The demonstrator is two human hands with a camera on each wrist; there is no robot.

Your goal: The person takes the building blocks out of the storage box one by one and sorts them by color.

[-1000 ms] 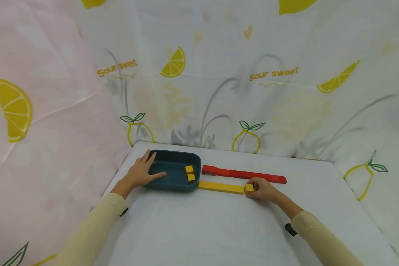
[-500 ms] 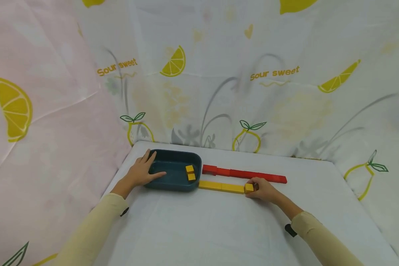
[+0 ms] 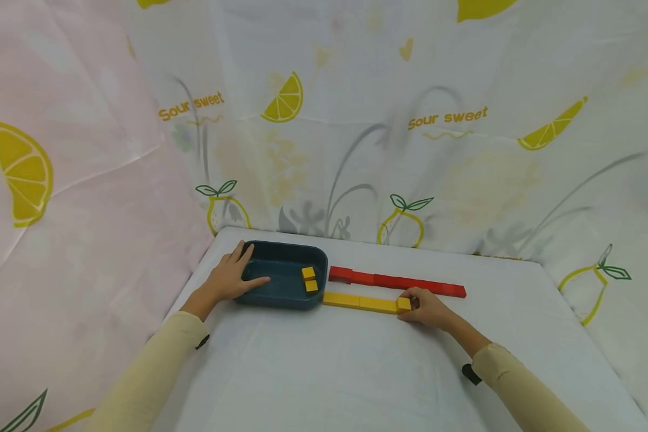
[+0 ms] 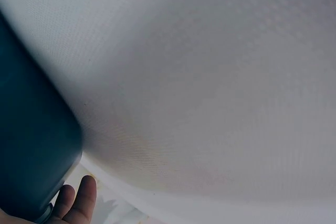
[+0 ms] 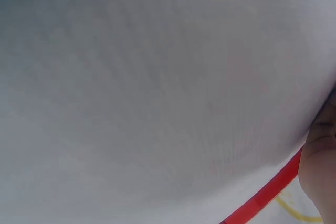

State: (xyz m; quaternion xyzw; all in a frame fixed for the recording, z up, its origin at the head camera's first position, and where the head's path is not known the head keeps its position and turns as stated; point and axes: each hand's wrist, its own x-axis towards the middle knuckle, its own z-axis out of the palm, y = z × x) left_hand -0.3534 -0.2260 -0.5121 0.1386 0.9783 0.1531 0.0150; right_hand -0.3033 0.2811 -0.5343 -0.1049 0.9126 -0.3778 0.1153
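Note:
My right hand (image 3: 428, 308) pinches a yellow cube (image 3: 403, 305) at the right end of a row of yellow blocks (image 3: 359, 302); the cube's left side is right at the row's end. My left hand (image 3: 228, 278) rests on the left end of a dark teal tray (image 3: 283, 303), fingers spread over its rim and thumb reaching over the inside. Two more yellow cubes (image 3: 309, 279) lie inside the tray near its right wall. In the left wrist view, two fingertips (image 4: 85, 195) show beside the tray. The pinched cube is out of the right wrist view.
Behind the yellow row runs a longer row of red blocks (image 3: 396, 282), starting by the tray's right wall. A white cloth (image 3: 324, 366) covers the table. Lemon-printed fabric (image 3: 324, 120) hangs as a wall at the back and sides.
The small gap between the pinched yellow cube and the yellow row has closed as the right hand moved slightly left. The left hand and tray stay put.

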